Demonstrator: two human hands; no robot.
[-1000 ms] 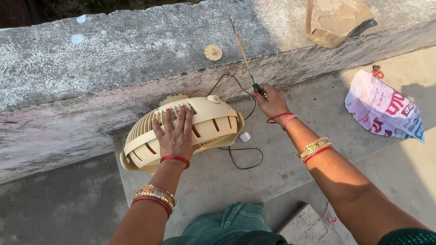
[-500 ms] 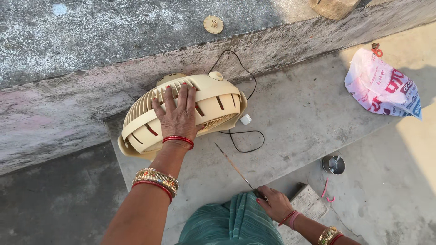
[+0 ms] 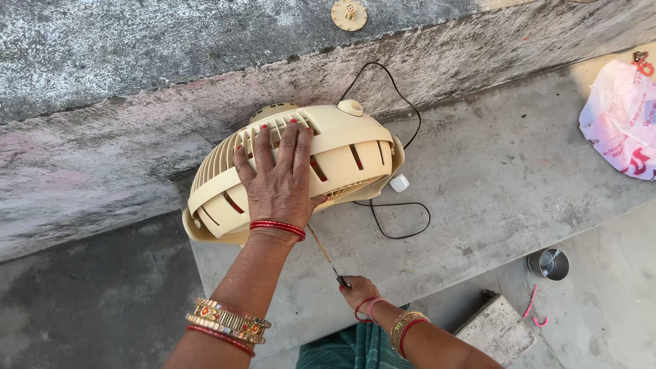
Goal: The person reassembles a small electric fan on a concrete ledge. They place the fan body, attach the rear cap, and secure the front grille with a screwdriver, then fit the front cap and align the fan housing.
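You are pressing your left hand (image 3: 279, 179) flat, fingers spread, on the cream plastic fan housing (image 3: 294, 171), which is lying grille-up on the concrete step (image 3: 478, 205) against the low wall (image 3: 137, 137). The open palm is gripping nothing; it is likely serving to keep the curved shell from rocking.

Your right hand (image 3: 359, 290) is closing around the dark handle of a thin screwdriver (image 3: 324, 254), with the shaft angling up toward the housing's lower edge just below your left wrist (tip hidden there, so contact is not confirmable).

The fan's black cord (image 3: 393, 225) is trailing loose beside it, with the white plug (image 3: 399, 182) lying free on the step.

A round cream knob (image 3: 349, 14) is sitting apart on the wall top. A small steel cup (image 3: 548, 264) and a pink-and-white plastic bag (image 3: 618, 116) are resting well off to the right.
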